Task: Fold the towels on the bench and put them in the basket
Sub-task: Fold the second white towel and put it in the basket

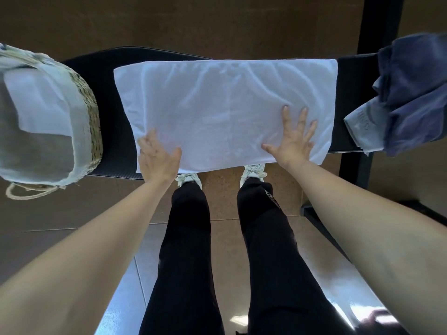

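Note:
A white towel (217,105) lies spread flat across the black bench (108,117), its near edge hanging slightly over the front. My left hand (158,158) rests on the towel's near left corner, fingers spread. My right hand (294,135) lies flat on the towel's near right part with its fingers apart. A woven basket (90,112) with a pale cloth liner stands on the bench's left end, and a folded white towel (38,100) lies inside it. A crumpled blue towel (408,93) sits on the bench's right end.
A black post (377,25) rises behind the bench at the right. My legs and white shoes (252,171) stand on the brown tiled floor close to the bench's front edge. A rope handle (26,193) hangs from the basket's near side.

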`<state>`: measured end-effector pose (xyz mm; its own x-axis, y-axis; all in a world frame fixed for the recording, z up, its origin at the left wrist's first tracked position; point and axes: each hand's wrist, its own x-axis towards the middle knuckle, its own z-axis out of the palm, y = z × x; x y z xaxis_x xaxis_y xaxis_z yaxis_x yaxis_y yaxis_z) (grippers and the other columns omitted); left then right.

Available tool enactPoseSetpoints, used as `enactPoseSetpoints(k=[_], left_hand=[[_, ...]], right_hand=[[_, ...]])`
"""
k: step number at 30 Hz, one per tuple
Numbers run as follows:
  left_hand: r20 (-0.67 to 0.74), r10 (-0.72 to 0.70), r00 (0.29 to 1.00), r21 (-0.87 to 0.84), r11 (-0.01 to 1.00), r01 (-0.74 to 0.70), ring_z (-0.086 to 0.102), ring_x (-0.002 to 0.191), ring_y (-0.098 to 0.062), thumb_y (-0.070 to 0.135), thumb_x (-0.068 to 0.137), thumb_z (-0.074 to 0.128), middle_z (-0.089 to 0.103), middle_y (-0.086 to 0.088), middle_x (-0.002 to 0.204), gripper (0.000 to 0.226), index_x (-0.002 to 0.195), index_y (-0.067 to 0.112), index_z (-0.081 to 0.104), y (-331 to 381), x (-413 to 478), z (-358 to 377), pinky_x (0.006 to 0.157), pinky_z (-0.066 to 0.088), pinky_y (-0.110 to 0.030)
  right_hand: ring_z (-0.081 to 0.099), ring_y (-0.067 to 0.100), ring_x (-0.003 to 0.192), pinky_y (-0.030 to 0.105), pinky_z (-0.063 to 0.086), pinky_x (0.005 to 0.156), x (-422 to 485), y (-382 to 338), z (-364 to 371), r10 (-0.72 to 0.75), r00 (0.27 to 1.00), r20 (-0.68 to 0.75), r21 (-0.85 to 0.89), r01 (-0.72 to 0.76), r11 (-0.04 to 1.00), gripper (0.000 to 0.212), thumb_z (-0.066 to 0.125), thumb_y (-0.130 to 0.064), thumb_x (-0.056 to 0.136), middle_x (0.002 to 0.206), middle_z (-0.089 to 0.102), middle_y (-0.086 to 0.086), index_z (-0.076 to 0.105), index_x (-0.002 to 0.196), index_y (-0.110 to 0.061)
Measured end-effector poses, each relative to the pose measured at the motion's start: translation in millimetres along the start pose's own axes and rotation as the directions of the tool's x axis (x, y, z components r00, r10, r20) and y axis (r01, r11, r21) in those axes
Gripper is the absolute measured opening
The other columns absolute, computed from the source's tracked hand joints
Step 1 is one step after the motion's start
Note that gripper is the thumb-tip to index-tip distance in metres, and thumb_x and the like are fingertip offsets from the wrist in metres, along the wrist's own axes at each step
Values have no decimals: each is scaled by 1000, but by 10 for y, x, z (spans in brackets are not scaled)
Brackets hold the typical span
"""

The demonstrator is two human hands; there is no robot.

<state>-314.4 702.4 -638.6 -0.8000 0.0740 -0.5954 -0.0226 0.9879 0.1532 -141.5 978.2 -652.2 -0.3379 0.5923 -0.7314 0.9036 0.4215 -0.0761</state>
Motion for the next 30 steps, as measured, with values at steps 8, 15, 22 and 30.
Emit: enactPoseSetpoints(k=[8,15,22,30], left_hand=[[17,-97,995,-161,982,98,41,134,-33,30,101,49,37,-11,155,59,156,14,37,-39,87,-147,103,38,-44],[203,-127,971,-41,990,138,6,160,-28,43,109,31,-8,-4,174,69,166,15,4,-252,269,-263,126,17,-51],[216,-125,968,148,985,94,-2,159,-38,47,106,41,-16,-8,173,80,166,21,-5,-455,479,-379,125,18,-53],[193,365,911,97,917,-388,32,141,-41,32,94,63,25,-12,167,69,156,17,39,486,-102,61,115,33,-49]], right_hand=[[23,38,143,54,37,112,-146,-702,117,-196,973,-119,-118,183,976,95,79,-49,75,162,18,3,27,154,-38],[-11,41,154,67,32,113,-175,-922,272,-151,985,85,-170,164,972,116,80,-47,80,168,-15,-6,-5,158,-48],[14,30,152,46,41,110,-194,-638,62,-243,970,13,49,242,969,93,80,-27,81,168,14,-1,30,159,-33],[42,31,134,38,39,108,-78,231,-254,160,962,-222,371,-68,926,62,71,-19,89,147,42,12,49,147,-13]])
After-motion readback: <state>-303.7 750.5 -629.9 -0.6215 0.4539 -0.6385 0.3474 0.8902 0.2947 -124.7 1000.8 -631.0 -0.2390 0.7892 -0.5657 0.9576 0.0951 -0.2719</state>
